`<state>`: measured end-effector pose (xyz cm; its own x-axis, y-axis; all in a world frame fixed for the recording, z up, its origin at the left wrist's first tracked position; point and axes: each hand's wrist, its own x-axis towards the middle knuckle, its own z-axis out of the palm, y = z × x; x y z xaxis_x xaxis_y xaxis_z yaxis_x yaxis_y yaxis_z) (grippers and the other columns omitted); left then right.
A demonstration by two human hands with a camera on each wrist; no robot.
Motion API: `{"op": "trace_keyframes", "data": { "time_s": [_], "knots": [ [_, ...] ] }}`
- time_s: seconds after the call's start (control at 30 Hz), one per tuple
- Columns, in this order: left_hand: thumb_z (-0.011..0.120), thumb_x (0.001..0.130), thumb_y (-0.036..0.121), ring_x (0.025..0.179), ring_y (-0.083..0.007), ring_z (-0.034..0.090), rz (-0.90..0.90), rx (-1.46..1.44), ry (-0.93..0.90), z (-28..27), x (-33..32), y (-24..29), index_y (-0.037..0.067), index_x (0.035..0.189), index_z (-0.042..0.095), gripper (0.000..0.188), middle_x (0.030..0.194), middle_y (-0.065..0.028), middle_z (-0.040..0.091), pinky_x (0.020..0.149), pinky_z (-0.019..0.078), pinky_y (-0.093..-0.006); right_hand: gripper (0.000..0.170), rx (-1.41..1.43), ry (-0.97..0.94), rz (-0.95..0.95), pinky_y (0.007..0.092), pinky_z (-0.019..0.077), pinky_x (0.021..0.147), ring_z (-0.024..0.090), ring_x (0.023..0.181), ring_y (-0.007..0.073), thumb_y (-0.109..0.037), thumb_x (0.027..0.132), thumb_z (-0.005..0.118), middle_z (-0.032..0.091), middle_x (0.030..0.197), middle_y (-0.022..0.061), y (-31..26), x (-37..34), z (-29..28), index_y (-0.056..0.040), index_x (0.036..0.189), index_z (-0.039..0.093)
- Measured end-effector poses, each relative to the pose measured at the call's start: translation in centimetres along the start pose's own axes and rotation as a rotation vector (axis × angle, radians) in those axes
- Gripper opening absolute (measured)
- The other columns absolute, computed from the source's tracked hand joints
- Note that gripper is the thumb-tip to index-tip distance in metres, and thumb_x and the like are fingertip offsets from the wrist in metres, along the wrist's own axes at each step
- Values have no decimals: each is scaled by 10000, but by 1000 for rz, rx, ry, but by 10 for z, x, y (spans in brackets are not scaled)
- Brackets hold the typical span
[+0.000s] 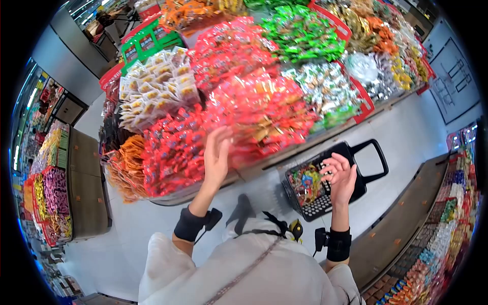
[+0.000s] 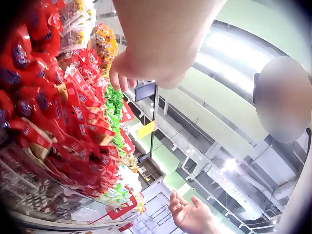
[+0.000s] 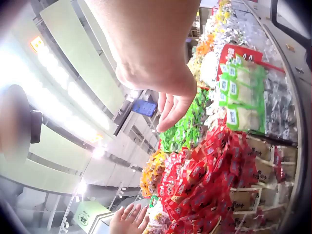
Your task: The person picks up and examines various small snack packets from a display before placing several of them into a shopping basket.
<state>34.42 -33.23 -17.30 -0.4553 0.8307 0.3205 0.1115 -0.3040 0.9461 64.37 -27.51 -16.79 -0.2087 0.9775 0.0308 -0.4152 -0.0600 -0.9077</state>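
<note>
My left hand (image 1: pixel 217 156) hangs above the front of the sweets display, fingers extended and nothing in them. Red wrapped packets (image 1: pixel 175 147) lie beside and below it, with a heap of red and gold packets (image 1: pixel 264 109) just beyond. In the head view my right hand (image 1: pixel 341 178) overlaps a black shopping basket (image 1: pixel 359 175), its fingers loosely bent around nothing. Small colourful packets (image 1: pixel 304 184) lie in the basket. The right wrist view shows my right hand (image 3: pixel 170 97) in front of green packets (image 3: pixel 187 124), with red packets (image 3: pixel 209 170) lower down.
White packets (image 1: pixel 157 84), green packets (image 1: pixel 302 35) and white-green packets (image 1: pixel 325 89) fill neighbouring sections behind red dividers (image 1: pixel 363 96). The basket's handle (image 1: pixel 385 162) sticks out rightward over the floor (image 1: pixel 406 132). Other stocked shelves stand left (image 1: pixel 84 188) and right (image 1: pixel 401 213).
</note>
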Motion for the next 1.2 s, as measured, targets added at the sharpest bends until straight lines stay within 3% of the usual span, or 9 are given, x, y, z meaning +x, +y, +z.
{"op": "trace_keyframes", "data": {
  "time_s": [0.13, 0.2, 0.4, 0.53, 0.77, 1.2],
  "knots": [
    [417, 889, 94, 1057, -205, 492, 84, 24, -69, 43, -21, 12, -8, 1164, 402, 293, 1138, -129, 500, 906, 362, -311, 574, 204, 125, 78, 286, 479, 586, 561, 739, 193, -465, 899, 194, 556, 939, 153, 8, -24, -72, 15, 1081, 452],
    [390, 902, 130, 1058, -211, 496, 44, -9, -84, 65, -38, 14, 6, 1165, 401, 291, 1152, -131, 489, 887, 383, -317, 559, 228, 206, 124, 284, 480, 593, 563, 736, 197, -450, 896, 199, 557, 955, 151, 9, -43, -99, 12, 1077, 457],
    [377, 900, 312, 1124, -221, 439, -247, -216, -238, 123, -97, 6, 46, 1208, 377, 407, 1233, -125, 429, 916, 356, -341, 548, 234, 319, 140, 274, 484, 585, 574, 727, 196, -444, 892, 226, 570, 961, 134, 2, -103, -171, 11, 1078, 467],
    [368, 902, 351, 1145, -244, 419, -407, -388, -270, 160, -127, 5, 55, 1232, 356, 443, 1253, -132, 413, 939, 340, -379, 550, 236, 367, 141, 270, 479, 601, 572, 756, 192, -444, 885, 245, 565, 982, 138, -5, -141, -214, 18, 1089, 463],
    [381, 886, 355, 1141, -264, 426, -730, -658, -269, 207, -151, -2, 43, 1205, 389, 446, 1240, -122, 427, 932, 354, -400, 545, 249, 469, 204, 335, 450, 684, 560, 795, 233, -449, 877, 218, 562, 998, 142, -10, -175, -255, -5, 1078, 462],
    [393, 880, 327, 1133, -269, 442, -913, -579, -453, 271, -129, -54, 23, 1219, 379, 455, 1243, -132, 430, 929, 371, -395, 554, 299, 650, 217, 335, 471, 696, 568, 835, 262, -436, 882, 201, 550, 1040, 172, 10, -180, -280, 16, 1083, 451]
  ]
}}
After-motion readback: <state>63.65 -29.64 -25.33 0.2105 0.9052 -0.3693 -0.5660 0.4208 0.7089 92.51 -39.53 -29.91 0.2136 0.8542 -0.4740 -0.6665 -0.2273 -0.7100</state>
